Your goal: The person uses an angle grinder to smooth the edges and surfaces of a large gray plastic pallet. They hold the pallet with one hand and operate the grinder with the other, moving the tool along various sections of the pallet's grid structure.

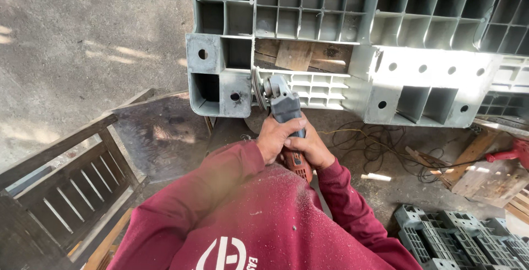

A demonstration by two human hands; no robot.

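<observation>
Head view, and I read it left to right from where the hands hold the tool. Far left of the grip sits a dark slatted wooden frame (66, 193), well apart from the hands, with bare concrete floor (82, 44) beyond it; that side gives the widest room to swing an elbow.

My left hand (275, 138) is wrapped closed around the grey body of the angle grinder (286, 110), and my right hand (308, 149) is clamped closed around its orange rear handle just behind. The grinder points away from the chest, its disc (257, 89) set edge-on against the grey plastic pallet (341, 38) where a block leg meets a cut-out opening showing wood (300, 55) behind.

Risks, as I judge them: the disc sits in a narrow corner between the leg wall and the ribbed face, so a slight twist could pinch it and kick the tool back toward the chest, which is close behind the grip. If it bites through to the wood, the cut could grab differently. Dust already lies on the red sleeves (231, 171).

Right of the grip, loose cable (380, 143) coils on the ground near the hands and could snag the tool's lead. Further right lie wood offcuts (485, 176), a red tool (515, 151) and a dark plastic crate (457, 237), so room that side is tight.
</observation>
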